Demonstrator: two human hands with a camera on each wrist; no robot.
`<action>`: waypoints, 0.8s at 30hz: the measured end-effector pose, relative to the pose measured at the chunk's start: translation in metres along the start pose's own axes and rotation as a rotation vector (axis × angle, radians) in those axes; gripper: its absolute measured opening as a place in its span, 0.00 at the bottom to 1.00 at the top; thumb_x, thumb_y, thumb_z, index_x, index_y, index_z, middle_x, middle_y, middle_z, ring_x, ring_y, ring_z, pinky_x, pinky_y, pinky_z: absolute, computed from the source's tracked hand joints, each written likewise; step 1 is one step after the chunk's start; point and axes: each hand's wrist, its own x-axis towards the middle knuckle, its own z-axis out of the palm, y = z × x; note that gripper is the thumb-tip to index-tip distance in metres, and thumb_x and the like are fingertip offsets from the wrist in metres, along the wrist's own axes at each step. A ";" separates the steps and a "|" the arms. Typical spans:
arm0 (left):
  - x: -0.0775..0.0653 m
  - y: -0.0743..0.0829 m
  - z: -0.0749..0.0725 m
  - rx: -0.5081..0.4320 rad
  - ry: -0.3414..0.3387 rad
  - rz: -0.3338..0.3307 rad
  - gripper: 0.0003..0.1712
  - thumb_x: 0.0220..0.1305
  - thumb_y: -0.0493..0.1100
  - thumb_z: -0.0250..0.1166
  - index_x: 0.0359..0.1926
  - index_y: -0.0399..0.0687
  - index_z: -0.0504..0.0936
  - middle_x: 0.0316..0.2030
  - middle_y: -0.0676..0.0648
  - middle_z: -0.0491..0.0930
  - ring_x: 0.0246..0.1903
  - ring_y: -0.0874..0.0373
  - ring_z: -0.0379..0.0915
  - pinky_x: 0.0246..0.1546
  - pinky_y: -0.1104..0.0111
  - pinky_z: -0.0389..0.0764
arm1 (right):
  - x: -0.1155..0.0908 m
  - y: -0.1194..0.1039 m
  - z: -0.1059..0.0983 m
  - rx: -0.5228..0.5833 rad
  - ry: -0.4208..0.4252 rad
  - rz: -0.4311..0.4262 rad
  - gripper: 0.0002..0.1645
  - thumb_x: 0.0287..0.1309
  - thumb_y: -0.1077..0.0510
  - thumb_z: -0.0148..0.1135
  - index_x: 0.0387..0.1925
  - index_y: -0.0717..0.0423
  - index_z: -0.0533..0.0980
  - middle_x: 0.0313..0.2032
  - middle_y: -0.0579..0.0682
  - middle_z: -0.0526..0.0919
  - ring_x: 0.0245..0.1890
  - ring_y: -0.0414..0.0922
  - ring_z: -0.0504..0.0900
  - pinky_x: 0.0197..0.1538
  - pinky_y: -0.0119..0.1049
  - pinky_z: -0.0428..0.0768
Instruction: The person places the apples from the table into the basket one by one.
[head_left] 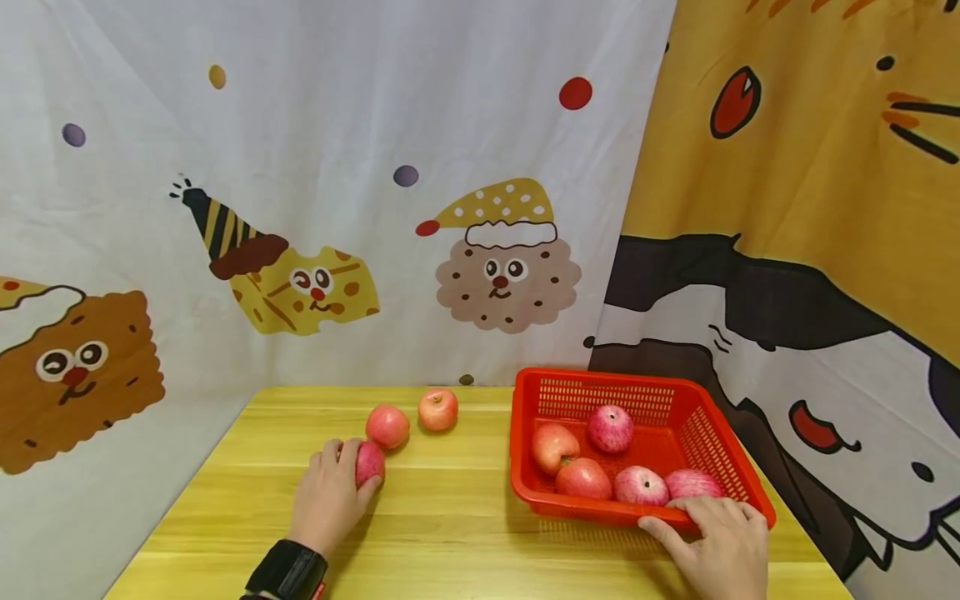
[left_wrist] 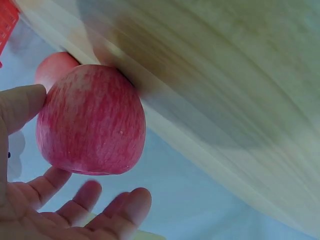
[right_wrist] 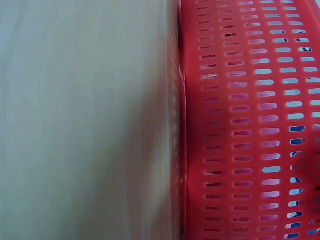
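My left hand (head_left: 327, 497) has its thumb and fingers about a red apple (head_left: 370, 463) on the left part of the table. In the left wrist view, the thumb and one finger touch that striped apple (left_wrist: 92, 122), while other fingers are bent below it. Just beyond it sit two more apples, a pinkish one (head_left: 387, 427) and a paler one (head_left: 438, 410). My right hand (head_left: 716, 546) grips the front rim of a red plastic basket (head_left: 660, 440) near its right corner. The right wrist view shows the basket's slotted side (right_wrist: 195, 125) without the hand.
Inside the basket lie several apples, including a striped one (head_left: 610, 429) towards the back and a row along the front. The wooden table (head_left: 442, 533) ends at a printed white curtain (head_left: 337, 108) behind and a yellow-and-black one (head_left: 810, 192) at the right.
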 end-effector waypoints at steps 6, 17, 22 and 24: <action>0.002 0.008 -0.005 -0.072 -0.138 -0.026 0.36 0.48 0.50 0.78 0.55 0.38 0.75 0.49 0.34 0.76 0.39 0.38 0.75 0.34 0.44 0.81 | 0.000 0.001 0.001 -0.008 0.008 -0.007 0.33 0.28 0.27 0.76 0.24 0.49 0.81 0.27 0.55 0.85 0.34 0.58 0.75 0.44 0.60 0.62; -0.009 0.014 0.006 -0.057 -0.286 0.020 0.42 0.48 0.56 0.77 0.61 0.45 0.74 0.50 0.36 0.71 0.38 0.39 0.71 0.36 0.49 0.81 | -0.001 0.003 0.001 0.002 0.047 -0.042 0.33 0.27 0.28 0.76 0.24 0.50 0.81 0.25 0.55 0.85 0.32 0.58 0.74 0.43 0.59 0.62; -0.012 0.023 0.006 -0.080 -0.336 0.046 0.42 0.49 0.59 0.76 0.63 0.47 0.74 0.52 0.39 0.71 0.40 0.41 0.71 0.40 0.51 0.81 | -0.001 0.002 0.002 0.003 0.058 -0.045 0.33 0.26 0.29 0.77 0.24 0.51 0.81 0.25 0.55 0.85 0.32 0.57 0.74 0.43 0.58 0.62; -0.012 0.031 0.007 -0.117 -0.345 0.065 0.43 0.50 0.60 0.76 0.63 0.47 0.73 0.52 0.40 0.71 0.41 0.44 0.72 0.40 0.52 0.81 | -0.001 0.002 0.001 0.004 0.058 -0.045 0.33 0.26 0.29 0.77 0.24 0.51 0.81 0.25 0.55 0.85 0.32 0.58 0.74 0.43 0.59 0.62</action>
